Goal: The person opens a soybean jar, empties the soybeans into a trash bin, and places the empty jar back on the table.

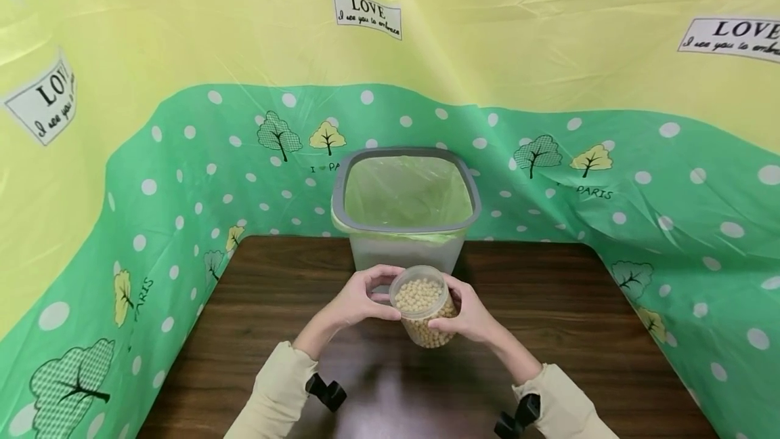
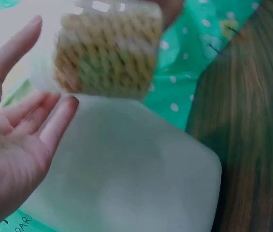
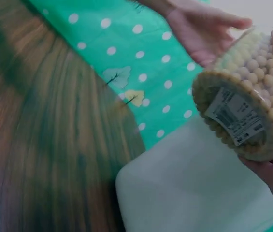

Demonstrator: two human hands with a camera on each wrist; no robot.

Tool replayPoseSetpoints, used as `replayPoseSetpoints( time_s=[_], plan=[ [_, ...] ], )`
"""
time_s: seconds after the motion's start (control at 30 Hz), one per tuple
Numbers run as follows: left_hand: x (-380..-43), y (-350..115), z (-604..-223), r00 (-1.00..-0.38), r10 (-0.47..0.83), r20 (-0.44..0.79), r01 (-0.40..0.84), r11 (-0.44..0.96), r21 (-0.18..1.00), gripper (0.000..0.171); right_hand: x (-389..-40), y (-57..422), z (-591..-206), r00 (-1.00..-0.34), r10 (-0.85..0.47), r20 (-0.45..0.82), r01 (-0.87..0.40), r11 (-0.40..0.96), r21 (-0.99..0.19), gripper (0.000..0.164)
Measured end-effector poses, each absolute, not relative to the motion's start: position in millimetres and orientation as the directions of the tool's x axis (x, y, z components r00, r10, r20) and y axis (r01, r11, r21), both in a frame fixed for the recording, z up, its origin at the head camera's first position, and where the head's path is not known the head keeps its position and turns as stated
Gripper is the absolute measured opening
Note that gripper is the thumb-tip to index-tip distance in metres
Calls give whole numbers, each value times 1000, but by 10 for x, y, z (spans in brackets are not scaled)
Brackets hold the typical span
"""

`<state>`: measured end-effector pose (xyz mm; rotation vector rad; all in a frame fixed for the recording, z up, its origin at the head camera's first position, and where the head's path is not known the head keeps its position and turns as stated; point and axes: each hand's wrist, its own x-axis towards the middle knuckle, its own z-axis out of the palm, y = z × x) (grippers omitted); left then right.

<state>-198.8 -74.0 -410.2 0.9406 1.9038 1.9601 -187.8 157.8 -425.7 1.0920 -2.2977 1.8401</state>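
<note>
Partly hidden; right fingers (image 1: 457, 284) behind jar (image 1: 425, 321).

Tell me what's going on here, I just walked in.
A person's right hand is gripping a clear jar full of pale, round, pea-like pieces, holding it up off the dark wooden table. The left hand is spread around the jar's other side by its top; I can't tell how firmly it touches, if at all. Just beyond them stands a grey-rimmed bin with a pale green liner.
</note>
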Motion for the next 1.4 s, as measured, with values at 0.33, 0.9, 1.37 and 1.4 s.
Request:
replayPoseSetpoints(
  time_s=[0.33,0.9,1.37,1.4],
  plan=[
    [-1919,-694,-4140,-781,541,312,280,-144,949,72,-1741,1526,-4053,-754,-441,487,-630,272,-728,79],
    [-1853,-664,-4099,-819,488,300,262,-147,954,72,-1803,1597,-4173,-744,-445,499,-635,238,-735,78],
    [-1991,-732,-4099,-717,624,311,213,-228,950,83,-1827,1650,-4154,-711,-548,441,-549,40,-835,66],
    [-1984,-720,-4119,-722,614,319,212,-242,947,86,-1806,1639,-4127,-718,-544,434,-552,65,-831,67]
  ],
)
